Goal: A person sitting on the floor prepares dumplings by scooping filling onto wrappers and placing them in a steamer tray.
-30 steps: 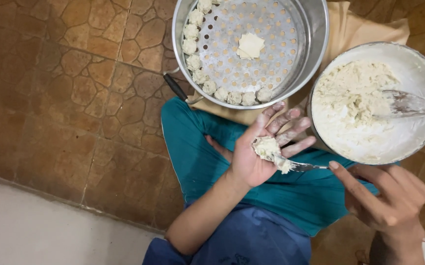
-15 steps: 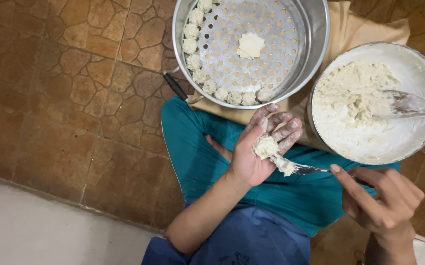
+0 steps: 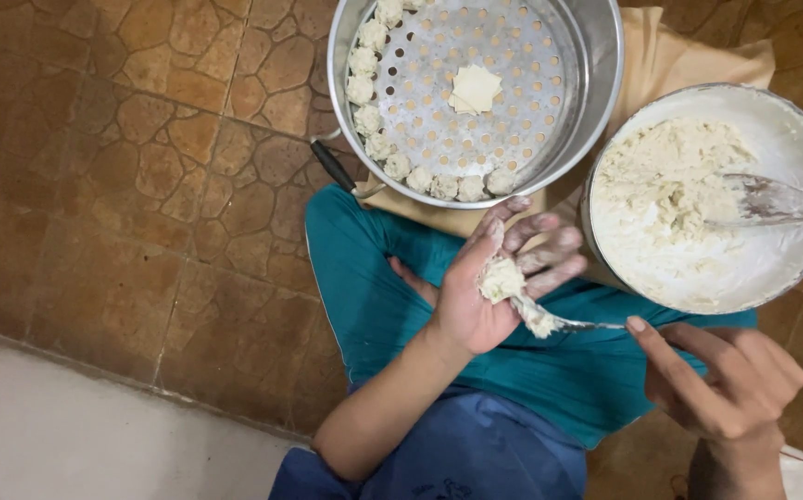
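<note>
The right hand (image 3: 730,384), nearest the camera, pinches the handle of a small spoon (image 3: 573,324) between fingertips. The spoon lies nearly level, its long axis running from that hand leftward to the left hand (image 3: 489,287), and its loaded tip touches the heel of a lump of dough (image 3: 501,278).

That lump sits in the left palm, which is cupped and turned up over the teal trouser leg (image 3: 374,278), fingers loosely spread and floury, cradling the lump without closing on it. So the dough lies left of the right hand's grip, already in the other hand.

Beyond the left hand, to its right, stands a white bowl (image 3: 790,120) of pale filling with a second spoon (image 3: 777,199) resting in it. Straight beyond the left hand sits a metal steamer pot (image 3: 596,83), shaped dumplings (image 3: 401,167) lining the near and left edge of its perforated tray, and one flat wrapper (image 3: 474,90) at its centre.

Compared with half a second ago, the right hand has drawn slightly away to the right and the spoon has lowered; the left fingers have opened a little.
</note>
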